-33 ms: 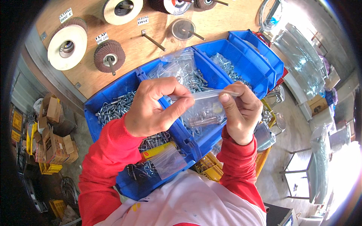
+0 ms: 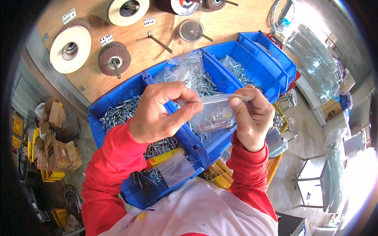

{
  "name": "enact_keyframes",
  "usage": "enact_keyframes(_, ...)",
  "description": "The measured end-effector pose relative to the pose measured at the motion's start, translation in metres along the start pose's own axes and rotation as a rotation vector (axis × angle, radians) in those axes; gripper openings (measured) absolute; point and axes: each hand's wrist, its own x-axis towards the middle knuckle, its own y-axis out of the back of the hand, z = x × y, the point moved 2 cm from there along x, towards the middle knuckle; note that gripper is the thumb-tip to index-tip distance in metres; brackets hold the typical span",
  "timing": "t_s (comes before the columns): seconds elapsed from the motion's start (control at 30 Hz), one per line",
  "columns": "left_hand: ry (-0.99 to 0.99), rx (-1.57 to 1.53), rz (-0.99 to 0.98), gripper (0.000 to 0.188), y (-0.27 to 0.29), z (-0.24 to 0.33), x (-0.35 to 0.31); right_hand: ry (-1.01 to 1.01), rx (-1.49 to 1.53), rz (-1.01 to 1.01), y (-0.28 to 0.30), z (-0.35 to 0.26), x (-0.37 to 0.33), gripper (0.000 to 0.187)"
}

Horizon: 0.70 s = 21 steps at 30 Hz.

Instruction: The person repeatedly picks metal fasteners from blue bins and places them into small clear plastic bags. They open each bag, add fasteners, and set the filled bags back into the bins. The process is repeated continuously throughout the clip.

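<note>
My left hand (image 2: 161,112) and my right hand (image 2: 252,118) both pinch the top edge of a small clear zip bag (image 2: 214,116) that has a few metal fittings in it. The bag hangs just above a row of blue bins (image 2: 262,70). The left bin holds loose metal hooks (image 2: 118,112). The middle one holds more clear bags of hardware (image 2: 189,72). The right one holds shiny metal parts (image 2: 236,69). An empty clear bag (image 2: 175,169) lies on the near bin, below my left wrist.
A wooden board (image 2: 130,78) behind the bins carries a white buffing wheel (image 2: 71,47), a brown flap disc (image 2: 114,59) and bare pegs. Cardboard boxes (image 2: 55,149) are stacked on the left. A yellow crate (image 2: 218,173) sits under the bins and a metal stool (image 2: 311,181) stands on the right.
</note>
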Motion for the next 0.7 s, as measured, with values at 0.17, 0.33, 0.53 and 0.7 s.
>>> enact_keyframes(0.17, 0.000, 0.010, 0.033, 0.013, 0.006, -0.001, -0.003, 0.013, 0.083, 0.014, -0.001, 0.005, 0.002, 0.008)
enact_keyframes(0.33, 0.135, 0.042, 0.080, 0.018, 0.011, -0.028, -0.001, -0.025, -0.038, 0.071, -0.007, 0.039, 0.019, 0.015)
enact_keyframes(0.53, 0.672, -0.184, 0.306, 0.028, 0.021, -0.130, 0.006, -0.128, -0.152, -0.169, -0.059, 0.125, 0.085, 0.026)
enact_keyframes(0.7, 0.439, 0.238, 0.138, 0.039, 0.018, -0.108, -0.047, 0.029, -0.332, 0.049, -0.053, 0.132, 0.060, 0.031)
